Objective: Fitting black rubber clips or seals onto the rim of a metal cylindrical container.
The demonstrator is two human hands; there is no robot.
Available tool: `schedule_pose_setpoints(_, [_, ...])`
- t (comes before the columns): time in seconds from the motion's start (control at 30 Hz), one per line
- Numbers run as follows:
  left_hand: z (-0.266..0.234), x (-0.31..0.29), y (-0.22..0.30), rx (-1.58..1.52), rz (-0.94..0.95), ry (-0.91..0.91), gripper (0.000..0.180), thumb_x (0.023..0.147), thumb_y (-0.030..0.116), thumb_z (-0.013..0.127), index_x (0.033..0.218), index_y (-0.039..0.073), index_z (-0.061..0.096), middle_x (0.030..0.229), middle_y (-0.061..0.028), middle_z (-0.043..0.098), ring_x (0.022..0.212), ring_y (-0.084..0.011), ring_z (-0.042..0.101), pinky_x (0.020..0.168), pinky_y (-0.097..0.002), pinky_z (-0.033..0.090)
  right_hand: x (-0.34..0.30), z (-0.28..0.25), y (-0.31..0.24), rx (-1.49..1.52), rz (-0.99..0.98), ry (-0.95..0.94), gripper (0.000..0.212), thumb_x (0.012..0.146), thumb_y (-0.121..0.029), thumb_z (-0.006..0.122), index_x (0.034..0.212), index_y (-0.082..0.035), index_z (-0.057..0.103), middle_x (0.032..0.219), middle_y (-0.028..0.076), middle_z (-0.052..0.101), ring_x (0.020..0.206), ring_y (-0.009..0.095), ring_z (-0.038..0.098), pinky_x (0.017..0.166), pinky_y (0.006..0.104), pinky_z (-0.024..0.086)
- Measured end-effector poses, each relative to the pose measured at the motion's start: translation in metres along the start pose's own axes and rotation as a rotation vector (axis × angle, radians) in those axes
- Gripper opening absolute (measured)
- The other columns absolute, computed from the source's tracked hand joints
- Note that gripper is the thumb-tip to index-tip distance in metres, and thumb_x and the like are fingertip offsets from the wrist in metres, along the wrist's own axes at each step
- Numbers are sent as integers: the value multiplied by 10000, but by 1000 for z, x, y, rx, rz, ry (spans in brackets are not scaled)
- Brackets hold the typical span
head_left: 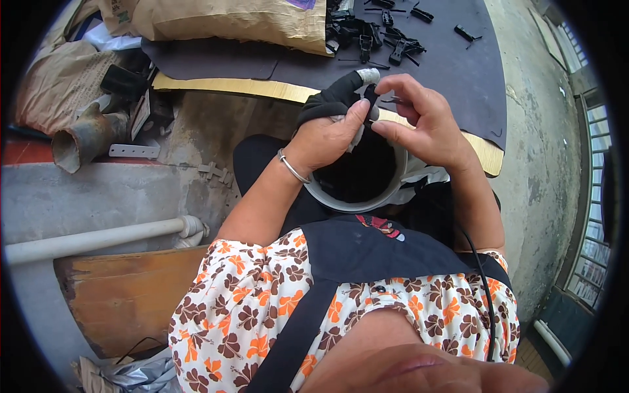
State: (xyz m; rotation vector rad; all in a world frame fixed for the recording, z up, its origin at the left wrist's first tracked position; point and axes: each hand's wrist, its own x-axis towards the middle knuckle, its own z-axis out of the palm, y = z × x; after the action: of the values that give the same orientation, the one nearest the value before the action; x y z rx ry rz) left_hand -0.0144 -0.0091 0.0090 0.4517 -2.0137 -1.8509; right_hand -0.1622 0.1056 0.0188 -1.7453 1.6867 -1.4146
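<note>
My left hand (327, 124), in a black glove with bare thumb and a whitish wrapped fingertip, pinches a small black plastic part (371, 97) upright between thumb and fingers. Close against its right side is my right hand (429, 124), bare, with fingers curled and the thumb near the part's lower end. Something thin and dark shows among the right fingers, too small to name. Both hands are above a round bucket (357, 205) with a pale rim and a dark inside. Several similar black plastic parts (400, 47) with thin prongs lie scattered on the dark-topped table (452, 88).
A large brown paper sack (229, 23) lies on the table's left part. The table's pale wooden edge (229, 87) runs just beyond the bucket. At left are a rusty pipe piece (85, 141), another paper sack (59, 85) and a white pipe (98, 242). A barred window (593, 209) stands far right.
</note>
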Motion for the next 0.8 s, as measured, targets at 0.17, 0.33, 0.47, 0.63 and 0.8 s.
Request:
schedule_pose_setpoints(0.17, [2, -8, 1, -29, -11, -25, 281, 907, 99, 483, 1165, -10, 509, 980, -55, 584, 741, -89, 543, 651, -217, 449, -3, 27, 10, 26, -33, 246, 194, 765, -56, 697, 830, -39, 515, 655, -38, 445, 583, 22, 363, 484, 180, 307])
schedule_pose_setpoints(0.33, [4, -5, -2, 217, 214, -20, 266, 876, 96, 513, 1124, -2, 518, 963, -44, 582, 703, -85, 533, 631, -220, 441, 1, 28, 14, 281, 219, 187, 156, 830, -79, 645, 791, -42, 498, 644, -47, 434, 593, 13, 360, 507, 174, 317])
schedule_pose_setpoints(0.47, [4, -9, 4, 87, 48, 32, 298, 869, 95, 520, 1150, -4, 507, 910, -50, 601, 715, -122, 550, 655, -236, 452, 2, 16, 8, 191, 139, 47, 192, 895, -163, 565, 788, -17, 501, 606, 14, 408, 561, 73, 354, 507, 235, 343])
schedule_pose_setpoints(0.63, [6, -6, -5, 288, 218, 107, 277, 838, 59, 537, 1104, -15, 555, 903, -119, 633, 759, -191, 598, 716, -286, 481, 1, 17, 3, -48, 93, -29, 210, 913, -163, 522, 807, 17, 520, 593, 76, 391, 545, 138, 359, 512, 283, 369])
schedule_pose_setpoints(0.8, [8, -1, -16, 577, 515, 223, 268, 812, 39, 541, 1071, -25, 569, 948, -173, 627, 817, -279, 619, 751, -326, 491, -1, 27, 14, 9, 248, -21, 189, 920, -152, 495, 881, 23, 554, 609, 44, 476, 595, 80, 407, 547, 264, 402])
